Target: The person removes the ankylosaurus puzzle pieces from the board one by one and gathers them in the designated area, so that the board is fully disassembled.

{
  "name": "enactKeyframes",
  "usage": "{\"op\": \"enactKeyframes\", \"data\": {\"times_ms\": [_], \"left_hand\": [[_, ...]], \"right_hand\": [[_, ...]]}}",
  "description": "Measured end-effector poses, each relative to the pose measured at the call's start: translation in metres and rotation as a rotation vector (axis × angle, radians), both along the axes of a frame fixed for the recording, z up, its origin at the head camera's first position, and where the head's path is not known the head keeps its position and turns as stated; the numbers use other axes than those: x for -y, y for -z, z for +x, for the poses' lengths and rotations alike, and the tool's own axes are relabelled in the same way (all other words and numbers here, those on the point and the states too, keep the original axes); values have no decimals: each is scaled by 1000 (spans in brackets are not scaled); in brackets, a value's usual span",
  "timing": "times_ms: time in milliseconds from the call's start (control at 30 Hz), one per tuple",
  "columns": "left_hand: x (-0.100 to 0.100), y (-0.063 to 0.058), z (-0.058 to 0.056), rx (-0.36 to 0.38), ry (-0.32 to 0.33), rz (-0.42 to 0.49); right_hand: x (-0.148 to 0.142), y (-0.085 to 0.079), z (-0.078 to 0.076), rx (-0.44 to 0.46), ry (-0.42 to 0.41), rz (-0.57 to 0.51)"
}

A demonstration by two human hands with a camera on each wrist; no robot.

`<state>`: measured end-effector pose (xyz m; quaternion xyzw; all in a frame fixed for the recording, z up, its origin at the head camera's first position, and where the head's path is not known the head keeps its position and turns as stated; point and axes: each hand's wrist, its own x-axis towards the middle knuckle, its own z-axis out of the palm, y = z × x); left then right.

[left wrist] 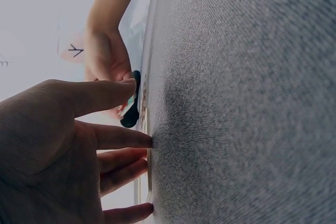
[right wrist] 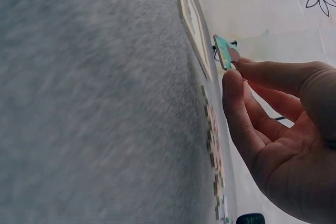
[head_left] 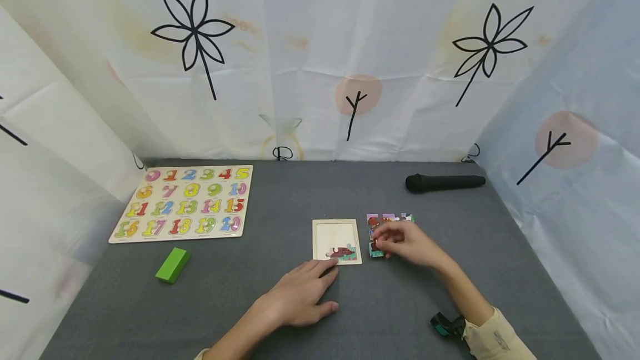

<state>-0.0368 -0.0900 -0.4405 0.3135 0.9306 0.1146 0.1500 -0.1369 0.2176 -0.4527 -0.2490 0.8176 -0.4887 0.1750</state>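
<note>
My right hand (head_left: 411, 244) pinches a small teal and brown jigsaw piece (right wrist: 223, 51) between thumb and fingertips, raised above the table in the right wrist view. Under and behind that hand lie several colourful loose jigsaw pieces (head_left: 389, 218), partly covered by it. To their left is a shallow wooden puzzle frame (head_left: 315, 243), with a joined patch of jigsaw pieces (head_left: 344, 253) in its lower right corner. My left hand (head_left: 300, 294) rests with spread, fairly straight fingers on the table, fingertips at the frame's near edge.
A wooden number board (head_left: 180, 200) lies at the back left, with a green block (head_left: 173, 265) in front of it. A black microphone (head_left: 445, 183) lies at the back right. White printed curtains (head_left: 310, 60) enclose the grey table (head_left: 280, 199) at the back and sides.
</note>
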Motion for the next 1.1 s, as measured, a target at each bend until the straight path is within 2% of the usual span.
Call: {"op": "enactKeyframes", "data": {"times_ms": [333, 767, 1100], "left_hand": [[1, 0, 1, -21, 10, 6], [1, -1, 0, -1, -4, 17], [1, 0, -1, 2, -16, 39]], "right_hand": [[1, 7, 6, -85, 76, 136], [10, 7, 10, -195, 169, 272], [7, 5, 10, -162, 145, 251]]}}
